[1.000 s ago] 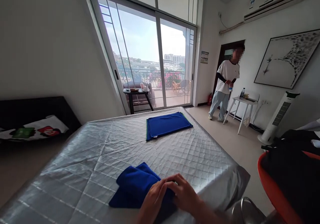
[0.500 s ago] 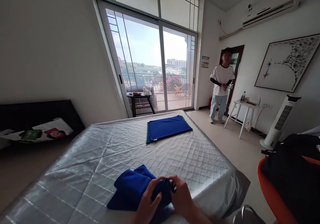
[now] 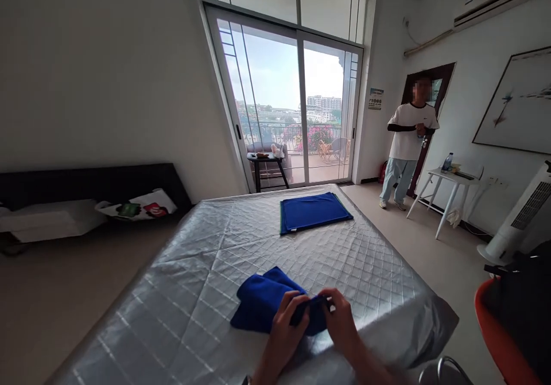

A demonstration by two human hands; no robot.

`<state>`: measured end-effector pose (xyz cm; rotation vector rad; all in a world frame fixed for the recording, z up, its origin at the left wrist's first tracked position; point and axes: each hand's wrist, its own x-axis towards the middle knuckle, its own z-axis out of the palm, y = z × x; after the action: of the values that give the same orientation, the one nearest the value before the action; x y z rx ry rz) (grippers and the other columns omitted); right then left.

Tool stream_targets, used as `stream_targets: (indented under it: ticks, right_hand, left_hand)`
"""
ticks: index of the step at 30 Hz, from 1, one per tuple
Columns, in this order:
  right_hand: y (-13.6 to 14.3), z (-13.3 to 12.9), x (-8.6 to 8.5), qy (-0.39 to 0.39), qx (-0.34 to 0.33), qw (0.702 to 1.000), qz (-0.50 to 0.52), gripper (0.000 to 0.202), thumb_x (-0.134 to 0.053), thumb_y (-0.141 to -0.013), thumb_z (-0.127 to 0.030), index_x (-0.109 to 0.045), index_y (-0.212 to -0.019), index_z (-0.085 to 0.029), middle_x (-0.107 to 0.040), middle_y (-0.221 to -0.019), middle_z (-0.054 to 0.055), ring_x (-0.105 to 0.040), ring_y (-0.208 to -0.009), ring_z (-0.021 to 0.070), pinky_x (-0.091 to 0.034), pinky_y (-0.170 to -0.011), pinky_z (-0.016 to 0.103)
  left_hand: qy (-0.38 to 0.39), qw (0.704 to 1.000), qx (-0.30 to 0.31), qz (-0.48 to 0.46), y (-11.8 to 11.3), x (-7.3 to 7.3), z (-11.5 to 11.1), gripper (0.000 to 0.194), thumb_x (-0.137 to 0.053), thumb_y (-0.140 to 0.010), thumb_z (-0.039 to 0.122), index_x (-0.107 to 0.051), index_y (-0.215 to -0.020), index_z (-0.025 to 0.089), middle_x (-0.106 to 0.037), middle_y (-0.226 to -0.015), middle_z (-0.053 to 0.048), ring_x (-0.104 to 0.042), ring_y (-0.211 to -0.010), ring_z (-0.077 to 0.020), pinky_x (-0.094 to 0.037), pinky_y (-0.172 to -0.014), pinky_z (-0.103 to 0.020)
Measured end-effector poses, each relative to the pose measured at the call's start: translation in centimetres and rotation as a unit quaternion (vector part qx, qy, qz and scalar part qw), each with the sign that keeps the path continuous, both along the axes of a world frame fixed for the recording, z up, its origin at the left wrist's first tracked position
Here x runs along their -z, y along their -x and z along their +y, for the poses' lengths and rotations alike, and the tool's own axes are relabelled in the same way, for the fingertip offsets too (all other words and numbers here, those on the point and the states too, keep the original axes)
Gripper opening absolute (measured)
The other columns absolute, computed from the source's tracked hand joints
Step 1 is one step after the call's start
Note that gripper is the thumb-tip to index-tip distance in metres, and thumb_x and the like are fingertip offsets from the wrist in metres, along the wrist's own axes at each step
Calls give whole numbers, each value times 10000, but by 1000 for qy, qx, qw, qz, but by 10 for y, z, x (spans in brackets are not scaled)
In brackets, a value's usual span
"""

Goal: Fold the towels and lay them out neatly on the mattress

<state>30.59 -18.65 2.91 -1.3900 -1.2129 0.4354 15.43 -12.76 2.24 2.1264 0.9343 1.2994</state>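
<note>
Currently gripped: a blue cloth (image 3: pixel 260 304), loosely crumpled on the near part of the silver surface (image 3: pixel 202 322), its right end bunched up.
Left hand (image 3: pixel 290 316): grasping that bunched end, fingers curled over it.
Right hand (image 3: pixel 342 316): pinching the cloth just beside the left hand; which edge or layer it has, I cannot tell.
Weight and feel: likely light and soft, limp rather than stiff; nothing about it looks fragile.
Slip: probably little between the fingers, though the shiny surface may let the cloth slide.
Where to hold: best, I judge, at two corners or along one edge, between thumb and fingers; a grab at the middle would only bunch it.
Folded cloth (image 3: pixel 316 212): blue too, flat, farther back on the surface, well apart from the hands.
</note>
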Motion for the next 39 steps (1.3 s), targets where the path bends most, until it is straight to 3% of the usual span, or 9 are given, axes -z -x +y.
stream_targets:
  ticks: [4, 12, 19, 26, 31, 34, 37, 39]
  right_hand:
    - [-3, 0, -1, 10, -5, 1000, 28, 188, -539, -857, -283, -692, -960, -245, -707, -937, 56, -651, -699, 174, -547, -525, 264]
    - [-5, -3, -6, 16, -48, 999, -1, 222, -532, -840, -238, -729, -938, -267, -684, -924, 46, -657, -723, 159, -535, -493, 220]
    - [-4, -7, -2, 52, -91, 990, 90, 246, -599, -861, -437, -711, -979, -253, -684, -938, 35, -634, -572, 125, -484, -331, 200]
    - [-3, -7, -6, 64, -56, 986, 145, 437, -593, -848, -624, -687, -1001, -225, -691, -899, 38, -579, -390, 86, -374, -259, 179]
    - [-8, -6, -12, 83, -27, 979, 182, 581, -597, -793, -723, -675, -1032, -199, -726, -881, 57, -516, -324, 76, -302, -244, 190]
    - [-11, -4, -12, 87, -18, 978, 189, 602, -590, -786, -740, -682, -1035, -199, -725, -802, 37, -484, -316, 80, -302, -259, 206]
    - [-12, -3, -12, 76, -28, 984, 159, 542, -589, -804, -710, -703, -1004, -219, -710, -743, 15, -539, -402, 109, -389, -335, 220]
    - [-12, -3, -11, 62, -36, 989, 130, 495, -586, -821, -683, -714, -967, -228, -689, -694, 2, -561, -467, 122, -427, -398, 223]
  left_hand:
    - [-10, 997, -61, -38, -1, -11, -1, 267, -525, -928, 445, -698, -924, 241, -685, -968, -64, -688, -924, -214, -595, -816, -368]
    - [-32, 989, -129, -62, 1, -13, 0, 285, -527, -924, 501, -619, -905, 231, -639, -903, -37, -651, -856, -195, -565, -772, -354]
    - [17, 978, -168, -122, 0, -17, 0, 398, -636, -834, 599, -503, -748, 234, -568, -796, 7, -601, -776, -170, -515, -707, -312]
    - [121, 949, -207, -206, 7, -23, 3, 447, -632, -811, 626, -498, -708, 212, -617, -896, -5, -516, -649, -105, -424, -590, -249]
    - [151, 912, -239, -298, 14, -34, 8, 449, -637, -780, 597, -444, -633, 220, -443, -640, 73, -356, -544, -82, -335, -514, -222]
    - [150, 923, -205, -288, 15, -36, 3, 439, -644, -767, 570, -428, -606, 223, -375, -584, 86, -355, -536, -85, -329, -508, -217]
    - [153, 969, -80, -179, 9, -36, -14, 356, -638, -796, 503, -502, -632, 218, -408, -559, 83, -390, -508, -90, -341, -494, -219]
    - [125, 987, 6, -103, 3, -37, -32, 289, -625, -827, 442, -555, -664, 214, -532, -607, 52, -493, -552, -108, -412, -547, -227]
